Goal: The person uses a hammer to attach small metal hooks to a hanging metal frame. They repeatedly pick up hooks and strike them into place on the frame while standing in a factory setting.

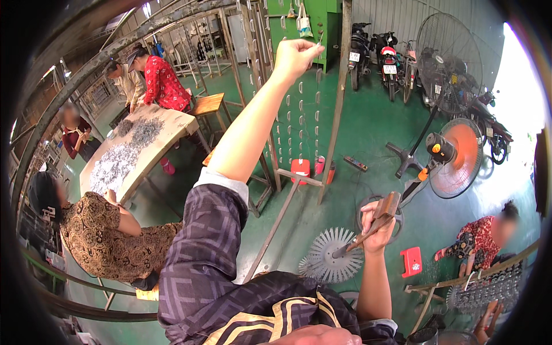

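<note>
My left hand (295, 57) is raised at the top centre, fingers pinched together on a small metal piece (320, 39). Around and below it, several strands of small metal pieces (300, 119) hang by an upright frame (340, 86). Lower right, my right hand (375, 225) is closed around a tool with a brown handle (388, 208); its grey metal end points down and left. I cannot tell the tool's exact kind. Behind that end appears a round rack of radiating metal strips (329, 273).
An orange fan (457, 155) and a tall caged fan (445, 63) stand on the right. Red stools (411, 261) and a power strip (355, 163) rest on the green floor. Several people sit or stand around a table (187, 122) of metal parts at left; another person (480, 241) crouches lower right.
</note>
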